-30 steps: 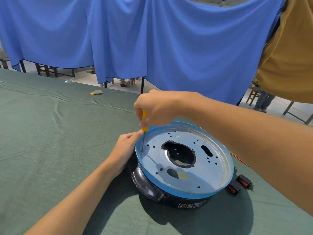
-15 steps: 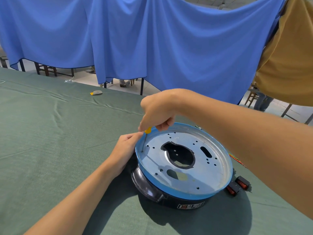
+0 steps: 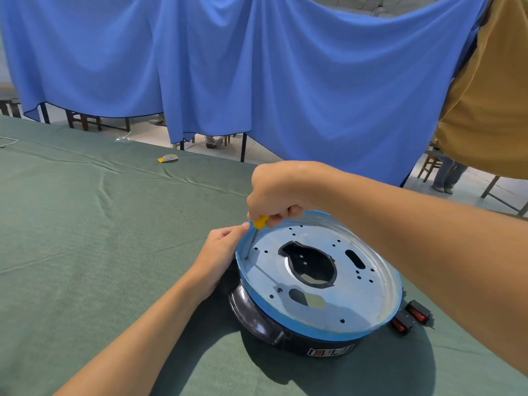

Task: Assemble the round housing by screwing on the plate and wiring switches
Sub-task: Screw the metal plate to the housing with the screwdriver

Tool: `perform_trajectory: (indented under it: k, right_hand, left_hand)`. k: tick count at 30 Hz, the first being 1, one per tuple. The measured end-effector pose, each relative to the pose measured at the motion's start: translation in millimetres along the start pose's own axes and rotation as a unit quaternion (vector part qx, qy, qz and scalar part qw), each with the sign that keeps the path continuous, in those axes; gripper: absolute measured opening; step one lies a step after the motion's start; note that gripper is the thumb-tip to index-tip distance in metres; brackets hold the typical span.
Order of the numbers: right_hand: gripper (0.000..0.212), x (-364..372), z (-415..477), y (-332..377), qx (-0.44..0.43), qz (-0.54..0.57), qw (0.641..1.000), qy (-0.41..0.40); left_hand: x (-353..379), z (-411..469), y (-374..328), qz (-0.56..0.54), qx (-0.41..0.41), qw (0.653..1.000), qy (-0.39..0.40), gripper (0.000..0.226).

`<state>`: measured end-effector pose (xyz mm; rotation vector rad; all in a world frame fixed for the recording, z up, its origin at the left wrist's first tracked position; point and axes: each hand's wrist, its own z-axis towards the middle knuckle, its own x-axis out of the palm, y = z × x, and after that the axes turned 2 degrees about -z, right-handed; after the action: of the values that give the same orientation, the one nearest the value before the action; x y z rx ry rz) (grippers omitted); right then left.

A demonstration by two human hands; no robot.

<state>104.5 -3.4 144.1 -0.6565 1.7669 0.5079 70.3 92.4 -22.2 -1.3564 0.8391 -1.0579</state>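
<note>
Right hand (image 3: 278,192), grip clenched on the yellow screwdriver (image 3: 260,222), tip down in a hole at the left edge of the plate (image 3: 357,298). Left hand (image 3: 218,252) rests relaxed against that rim, grasping nothing. Plate tops the black housing (image 3: 257,318) on the green surface (image 3: 85,238), switches (image 3: 411,317) beside.

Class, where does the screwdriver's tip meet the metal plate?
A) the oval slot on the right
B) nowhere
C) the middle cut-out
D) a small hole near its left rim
D: the screwdriver in the right hand has its tip at a hole by the left rim of the plate.
</note>
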Motion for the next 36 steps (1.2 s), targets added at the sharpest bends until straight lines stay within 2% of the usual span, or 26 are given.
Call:
perform_trajectory:
  k: [5, 7, 9, 11, 17, 22, 27, 31, 36]
  right_hand:
    - [0.031, -8, -9, -1, -0.026, -0.02, 0.998, 0.054]
    - [0.032, -8, -11, 1, -0.062, -0.109, 0.991, 0.047]
    - [0.033, -6, -12, 2, -0.108, -0.246, 0.963, 0.003]
    - [0.039, -4, -14, 1, -0.147, -0.311, 0.938, -0.043]
    - [0.041, -6, -14, 0, -0.151, -0.286, 0.945, -0.044]
    - [0.033, -6, -4, 12, -0.133, -0.296, 0.946, -0.012]
    - [0.023, -8, 3, 17, -0.085, -0.238, 0.966, 0.05]
    - [0.034, -7, 3, 12, -0.031, -0.163, 0.981, 0.098]
    - [0.036, -2, -3, -1, 0.028, -0.008, 0.989, 0.145]
  left_hand:
    - [0, -1, -2, 0.003, 0.0, 1.0, 0.003, 0.031]
    - [0, -2, -2, -0.002, -0.004, 1.0, 0.003, 0.033]
    - [0, -1, -1, -0.006, -0.007, 1.0, -0.004, 0.035]
    - [0, -1, -1, -0.008, -0.008, 1.0, -0.006, 0.035]
    - [-1, 0, 0, 0.008, 0.001, 1.0, -0.008, 0.04]
    - [-1, 0, 0, 0.021, 0.003, 1.0, 0.001, 0.034]
    - [-1, -1, -2, 0.017, 0.002, 1.0, -0.002, 0.035]
    - [1, -3, -3, 0.02, 0.0, 1.0, -0.008, 0.037]
    - [-1, -4, -5, 0.031, -0.01, 0.999, 0.003, 0.038]
